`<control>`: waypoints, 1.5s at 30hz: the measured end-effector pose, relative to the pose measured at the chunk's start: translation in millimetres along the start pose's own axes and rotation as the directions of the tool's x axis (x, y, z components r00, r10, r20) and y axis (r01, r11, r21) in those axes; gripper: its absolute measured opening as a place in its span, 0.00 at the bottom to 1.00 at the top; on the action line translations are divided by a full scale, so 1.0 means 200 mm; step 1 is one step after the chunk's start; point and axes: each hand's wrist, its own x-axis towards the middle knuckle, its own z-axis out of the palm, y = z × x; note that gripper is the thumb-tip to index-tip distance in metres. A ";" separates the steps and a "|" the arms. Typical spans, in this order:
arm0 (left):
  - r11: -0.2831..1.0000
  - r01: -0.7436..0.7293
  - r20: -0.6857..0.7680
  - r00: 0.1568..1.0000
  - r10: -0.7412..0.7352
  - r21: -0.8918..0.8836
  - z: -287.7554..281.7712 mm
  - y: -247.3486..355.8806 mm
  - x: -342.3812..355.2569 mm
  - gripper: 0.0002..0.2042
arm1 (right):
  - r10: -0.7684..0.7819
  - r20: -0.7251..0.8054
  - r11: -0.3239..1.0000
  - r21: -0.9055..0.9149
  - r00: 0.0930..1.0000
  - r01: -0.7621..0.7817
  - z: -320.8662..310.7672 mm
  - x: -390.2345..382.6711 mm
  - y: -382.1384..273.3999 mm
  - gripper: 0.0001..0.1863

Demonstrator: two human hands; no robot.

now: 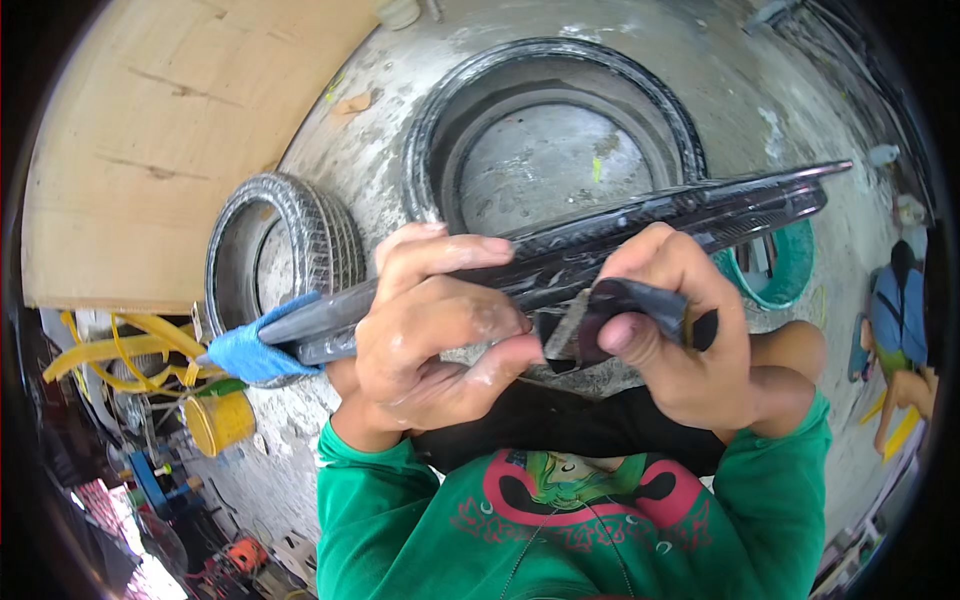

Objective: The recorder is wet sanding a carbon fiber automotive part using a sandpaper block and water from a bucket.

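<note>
A long, glossy black plastic part [745, 205] slants across in front of me, rising to the right. White residue streaks its surface. My left hand [430, 325] is closed round it left of the middle, with whitish smears on the fingers. A blue cloth [262, 340] wraps the part's left end. My right hand [700, 340] is closed, pinching a folded dark sheet that looks like sandpaper [640, 298] against the part's lower edge. The left thumb and forefinger are close to that sheet's left side.
A large tire [425, 130] lies on the wet concrete floor beyond the part, with a smaller tire [340, 235] left of it. A teal bucket [805, 265] stands at right, a yellow bucket [218, 425] at left. Plywood [180, 130] fills the upper left. Another person [900, 310] is at far right.
</note>
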 end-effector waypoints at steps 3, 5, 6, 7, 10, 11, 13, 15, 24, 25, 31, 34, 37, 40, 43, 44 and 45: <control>0.997 0.015 0.082 0.996 -0.021 0.076 -0.01 0.03 0.01 0.14 | -0.275 0.009 0.929 -0.254 0.961 0.268 0.02 0.01 0.00 0.17; 0.995 0.068 0.039 0.997 -0.071 0.069 -0.01 0.06 -0.02 0.15 | -0.386 0.007 0.869 -0.331 0.922 0.367 0.02 0.04 0.03 0.20; 0.993 0.066 0.058 0.996 -0.072 0.100 -0.01 0.07 -0.01 0.15 | -0.399 0.011 0.854 -0.361 0.917 0.376 0.02 0.04 0.02 0.20; 0.992 0.059 0.061 0.996 -0.066 0.108 -0.02 0.08 -0.02 0.15 | -0.399 -0.017 0.862 -0.348 0.917 0.369 0.03 0.05 0.03 0.21; 0.993 0.035 -0.017 0.999 -0.033 0.115 0.00 0.05 -0.07 0.10 | -0.502 0.043 0.798 -0.362 0.864 0.481 0.03 0.04 0.05 0.25; 0.992 0.012 -0.006 1.000 -0.012 0.126 0.00 0.04 -0.08 0.11 | -0.509 0.067 0.790 -0.360 0.858 0.497 0.03 0.03 0.07 0.25; 0.991 -0.012 0.006 1.000 0.011 0.130 0.01 0.04 -0.10 0.13 | -0.500 0.037 0.813 -0.325 0.865 0.484 0.05 0.03 0.05 0.19; 0.992 0.012 -0.074 0.997 -0.003 0.127 0.02 0.05 -0.11 0.18 | -0.497 0.023 0.840 -0.240 0.868 0.487 0.06 0.02 0.05 0.16; 0.983 0.069 -0.095 0.994 -0.053 0.172 0.03 0.09 -0.10 0.18 | -0.182 0.151 0.982 -0.018 0.972 0.187 0.04 0.03 0.04 0.18; 0.983 0.049 -0.076 0.997 -0.035 0.180 0.03 0.09 -0.10 0.16 | -0.140 0.154 0.990 0.045 0.978 0.135 0.04 0.03 0.04 0.18; 0.988 0.046 -0.052 0.998 -0.039 0.147 0.01 0.10 -0.09 0.10 | -0.224 0.139 0.974 0.056 0.965 0.218 0.05 0.02 0.08 0.19; 0.986 0.052 -0.059 0.997 -0.043 0.157 0.01 0.10 -0.10 0.10 | -0.375 0.067 0.926 0.065 0.925 0.371 0.05 0.03 0.06 0.16; 0.983 0.046 -0.059 0.998 -0.036 0.179 0.01 0.10 -0.11 0.10 | -0.348 0.088 0.937 0.072 0.933 0.343 0.05 0.02 0.06 0.16; 0.978 0.007 -0.048 0.999 0.003 0.209 0.02 0.10 -0.11 0.10 | -0.328 0.093 0.944 0.059 0.940 0.324 0.05 0.02 0.05 0.15; 0.974 -0.002 -0.072 0.997 0.019 0.228 0.00 0.10 -0.11 0.10 | -0.365 0.102 0.931 0.069 0.925 0.359 0.05 0.02 0.04 0.16; 0.958 -0.028 -0.004 1.000 0.030 0.286 -0.04 0.10 -0.12 0.10 | -0.364 0.091 0.930 0.087 0.927 0.357 0.06 0.02 0.05 0.18; 0.939 -0.058 0.066 0.997 0.038 0.340 -0.06 0.10 -0.12 0.10 | -0.364 0.079 0.929 0.105 0.928 0.355 0.07 0.03 0.05 0.20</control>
